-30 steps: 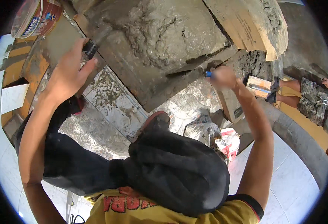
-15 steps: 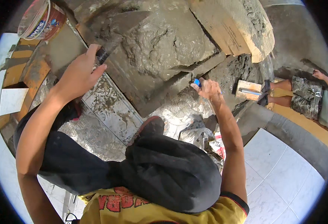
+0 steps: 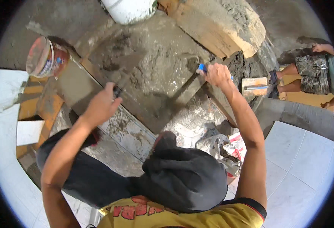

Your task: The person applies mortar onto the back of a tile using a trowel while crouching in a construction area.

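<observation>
Grey, lumpy mortar [image 3: 161, 60] glistens as right fingers [image 3: 213, 71] clasp a blue handle [image 3: 202, 68], left fingers [image 3: 109, 90] seemingly a black handle [image 3: 117, 91].

Wet grey mortar [image 3: 161, 64], glossy, unevenly spread, black-handled tool [image 3: 117, 91], gripped near mortar's left side, blue-handled tool [image 3: 201, 68], gripped near mortar's right side, handle partly covered

Building site with wet mortar [image 3: 157, 70], red bucket [image 3: 59, 57], float [image 3: 254, 82]

One head-worn fisheye view, steeply downward at close range.
</observation>
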`<act>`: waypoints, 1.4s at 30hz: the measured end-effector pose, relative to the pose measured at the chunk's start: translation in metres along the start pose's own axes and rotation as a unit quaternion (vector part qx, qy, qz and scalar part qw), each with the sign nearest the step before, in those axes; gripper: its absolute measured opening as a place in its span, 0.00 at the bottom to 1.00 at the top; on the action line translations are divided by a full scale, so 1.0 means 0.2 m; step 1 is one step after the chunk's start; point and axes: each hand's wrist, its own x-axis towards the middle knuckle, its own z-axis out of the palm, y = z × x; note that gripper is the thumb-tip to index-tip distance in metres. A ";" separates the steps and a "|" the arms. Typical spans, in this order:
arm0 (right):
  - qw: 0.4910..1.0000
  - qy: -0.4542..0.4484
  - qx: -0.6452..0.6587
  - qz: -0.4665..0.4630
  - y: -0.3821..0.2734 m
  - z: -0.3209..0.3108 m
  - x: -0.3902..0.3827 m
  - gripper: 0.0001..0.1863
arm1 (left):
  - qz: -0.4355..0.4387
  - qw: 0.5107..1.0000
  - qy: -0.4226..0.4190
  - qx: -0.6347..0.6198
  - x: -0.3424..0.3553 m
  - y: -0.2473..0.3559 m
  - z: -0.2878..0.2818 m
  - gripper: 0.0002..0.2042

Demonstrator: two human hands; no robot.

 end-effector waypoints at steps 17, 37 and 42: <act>0.947 -0.041 0.235 0.217 -0.23 -0.35 -0.30 0.25 | -0.001 0.982 -0.035 0.184 0.50 0.24 0.22 0.22; 0.151 0.115 0.810 0.555 -1.47 0.39 -0.02 0.20 | -0.099 0.970 0.006 -0.223 0.07 0.05 -0.38 0.14; 0.069 0.083 0.847 0.521 -1.46 0.35 0.07 0.19 | -0.092 0.974 0.011 -0.208 0.07 0.08 -0.35 0.16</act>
